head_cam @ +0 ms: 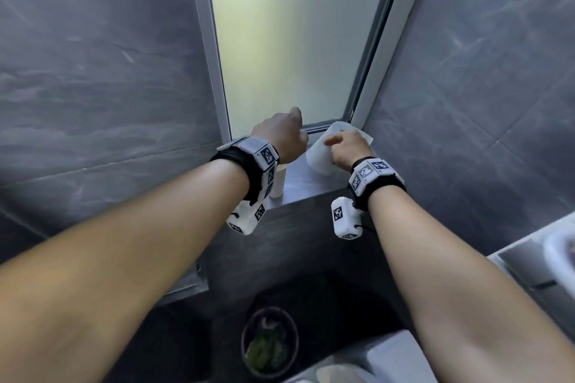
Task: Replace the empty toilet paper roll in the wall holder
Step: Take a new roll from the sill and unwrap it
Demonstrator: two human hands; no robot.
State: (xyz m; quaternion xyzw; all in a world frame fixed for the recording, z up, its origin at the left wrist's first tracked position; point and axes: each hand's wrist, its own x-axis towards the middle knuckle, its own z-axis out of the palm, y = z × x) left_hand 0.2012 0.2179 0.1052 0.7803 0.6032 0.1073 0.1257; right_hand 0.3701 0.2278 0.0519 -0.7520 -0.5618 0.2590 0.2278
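Note:
A white toilet paper roll (318,155) is tilted over the right end of the grey window sill (300,185). My right hand (347,149) is closed over its top and right side. My left hand (281,137) is curled shut against the roll's left edge, and a bit of white shows at its fingertips. A second white roll (278,183) stands upright on the sill's left end, partly hidden under my left wrist. I cannot pick out a wall holder for certain.
A frosted window (295,40) rises behind the sill between dark grey tiled walls. On the floor below stands a round dark bin (270,342) with green rubbish. A white toilet tank (382,357) is at the bottom and a white and grey fixture (541,258) at the right edge.

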